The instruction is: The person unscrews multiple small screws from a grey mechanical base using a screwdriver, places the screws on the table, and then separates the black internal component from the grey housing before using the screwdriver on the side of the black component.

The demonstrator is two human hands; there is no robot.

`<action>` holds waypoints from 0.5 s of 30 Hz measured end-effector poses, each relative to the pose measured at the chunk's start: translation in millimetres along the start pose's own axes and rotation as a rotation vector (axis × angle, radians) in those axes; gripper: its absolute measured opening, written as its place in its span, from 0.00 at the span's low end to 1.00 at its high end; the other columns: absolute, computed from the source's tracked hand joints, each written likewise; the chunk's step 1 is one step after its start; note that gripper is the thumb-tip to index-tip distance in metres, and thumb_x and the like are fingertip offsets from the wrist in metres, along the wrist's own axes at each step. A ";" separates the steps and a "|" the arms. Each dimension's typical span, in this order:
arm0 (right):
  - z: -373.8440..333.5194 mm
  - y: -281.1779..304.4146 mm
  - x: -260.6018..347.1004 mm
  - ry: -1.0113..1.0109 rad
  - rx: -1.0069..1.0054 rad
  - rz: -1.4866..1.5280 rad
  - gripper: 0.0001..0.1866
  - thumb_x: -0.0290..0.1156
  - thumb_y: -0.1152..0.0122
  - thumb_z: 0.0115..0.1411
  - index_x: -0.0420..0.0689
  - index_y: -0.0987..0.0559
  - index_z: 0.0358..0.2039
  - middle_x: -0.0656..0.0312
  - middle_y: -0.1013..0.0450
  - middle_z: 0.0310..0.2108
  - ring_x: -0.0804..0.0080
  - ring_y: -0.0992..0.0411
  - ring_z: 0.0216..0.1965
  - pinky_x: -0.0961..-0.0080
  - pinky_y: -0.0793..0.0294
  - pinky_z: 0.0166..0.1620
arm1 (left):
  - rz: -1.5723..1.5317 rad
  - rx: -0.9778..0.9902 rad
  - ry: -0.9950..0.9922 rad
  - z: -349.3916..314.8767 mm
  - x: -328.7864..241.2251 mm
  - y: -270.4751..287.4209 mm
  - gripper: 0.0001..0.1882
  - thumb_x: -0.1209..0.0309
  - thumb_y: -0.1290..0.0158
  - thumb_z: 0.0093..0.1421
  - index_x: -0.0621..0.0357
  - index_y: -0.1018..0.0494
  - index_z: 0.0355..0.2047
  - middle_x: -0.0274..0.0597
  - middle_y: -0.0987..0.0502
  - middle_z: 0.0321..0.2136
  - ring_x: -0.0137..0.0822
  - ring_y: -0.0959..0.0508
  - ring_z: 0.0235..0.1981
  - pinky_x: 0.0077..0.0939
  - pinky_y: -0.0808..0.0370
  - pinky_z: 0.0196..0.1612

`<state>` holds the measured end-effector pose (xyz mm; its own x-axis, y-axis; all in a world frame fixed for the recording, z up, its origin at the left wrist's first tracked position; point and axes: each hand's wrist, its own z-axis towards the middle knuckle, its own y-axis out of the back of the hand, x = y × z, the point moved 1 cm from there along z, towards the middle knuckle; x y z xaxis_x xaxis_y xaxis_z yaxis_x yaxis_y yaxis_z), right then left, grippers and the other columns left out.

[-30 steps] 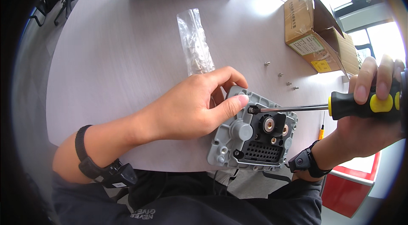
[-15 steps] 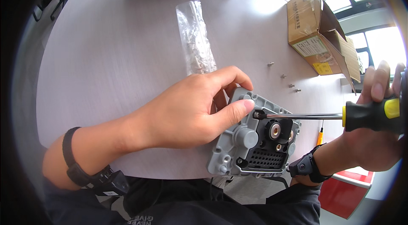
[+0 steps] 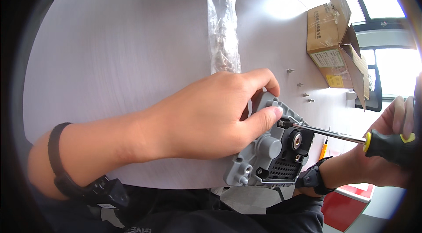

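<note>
My left hand point(image 3: 215, 118) grips the upper left edge of a grey metal housing point(image 3: 269, 147), thumb on top and fingers curled over the far side. Set into the housing is a black connector block point(image 3: 283, 167) with rows of small holes and brass-coloured round inserts. At the right, my right hand point(image 3: 373, 165) holds a screwdriver by its black and yellow handle point(image 3: 389, 148). Its long steel shaft point(image 3: 332, 133) slants down to the handle. The tip meets a screw in the block's upper left corner, close to my left thumb. Part of the right fingers is cut off by the picture's edge.
Beyond the left hand lies a clear plastic bag point(image 3: 223, 30) with small parts inside. Several loose screws point(image 3: 306, 95) are scattered on the pale table point(image 3: 110, 57). An open cardboard box point(image 3: 325, 30) stands far right, and a yellow-handled tool point(image 3: 323, 149) lies behind the screwdriver.
The view has shifted, so the housing, left hand and bag appear further right. The screwdriver's handle has dropped, and its shaft has gone from nearly level to slanting. Both grips hold.
</note>
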<state>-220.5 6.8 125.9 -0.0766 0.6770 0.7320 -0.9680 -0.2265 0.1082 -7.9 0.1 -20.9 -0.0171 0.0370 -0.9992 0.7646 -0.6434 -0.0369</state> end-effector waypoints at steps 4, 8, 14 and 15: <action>-3.5 -14.6 -1.4 -0.015 -0.056 -0.013 0.37 0.70 0.54 0.53 0.41 0.35 0.30 0.64 0.37 0.23 0.74 0.36 0.22 0.79 0.44 0.22 | 0.044 0.002 -0.021 1.2 3.7 0.4 0.17 0.62 0.50 0.61 0.63 0.33 0.43 0.35 0.32 0.18 0.24 0.32 0.20 0.20 0.34 0.25; -5.9 -20.5 1.5 0.060 -0.154 -0.112 0.35 0.69 0.57 0.55 0.43 0.37 0.25 0.66 0.39 0.21 0.75 0.39 0.19 0.79 0.46 0.21 | 0.065 0.000 -0.035 1.2 3.3 1.8 0.16 0.63 0.49 0.61 0.63 0.32 0.42 0.36 0.31 0.18 0.25 0.31 0.20 0.21 0.33 0.26; -2.7 -9.7 7.3 0.056 0.131 -0.231 0.31 0.65 0.58 0.58 0.48 0.43 0.21 0.68 0.46 0.15 0.76 0.47 0.16 0.78 0.50 0.19 | 0.086 -0.001 -0.051 0.5 3.8 1.6 0.16 0.64 0.50 0.61 0.64 0.32 0.42 0.37 0.29 0.19 0.26 0.30 0.20 0.22 0.32 0.26; -3.3 -11.3 9.6 0.013 0.159 -0.212 0.30 0.65 0.57 0.58 0.47 0.42 0.22 0.68 0.45 0.17 0.76 0.46 0.17 0.79 0.49 0.19 | 0.085 -0.004 -0.050 0.3 4.3 1.7 0.16 0.64 0.50 0.61 0.64 0.32 0.42 0.37 0.29 0.19 0.26 0.30 0.20 0.22 0.32 0.26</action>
<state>-211.2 18.2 129.5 0.1204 0.7297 0.6731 -0.9129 -0.1850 0.3638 -6.8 -1.1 -25.2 0.0158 -0.0559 -0.9983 0.7671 -0.6398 0.0479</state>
